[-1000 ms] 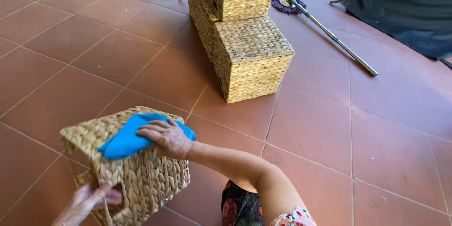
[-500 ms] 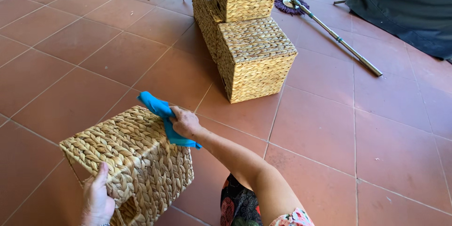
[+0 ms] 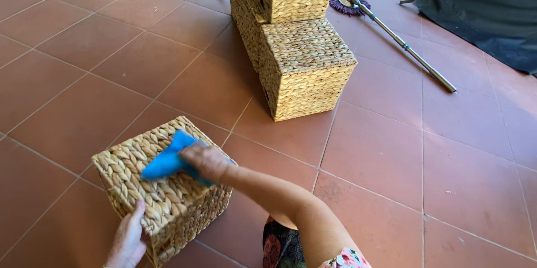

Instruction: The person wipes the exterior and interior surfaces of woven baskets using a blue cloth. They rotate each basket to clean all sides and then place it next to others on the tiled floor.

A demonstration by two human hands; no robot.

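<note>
Cloth (image 3: 165, 160) (blue) sits gripped in my right hand (image 3: 205, 162), pressed onto the woven basket (image 3: 162, 195). My left hand (image 3: 128, 239) lies open on its near edge.

Bare red floor tiles (image 3: 84, 78) are lying wide open to the left of the near woven basket (image 3: 162, 201). Ahead, stacked woven baskets (image 3: 302, 72) are blocking the way. A mop (image 3: 391, 36) and a dark cloth (image 3: 492, 16) are filling the far right.
</note>
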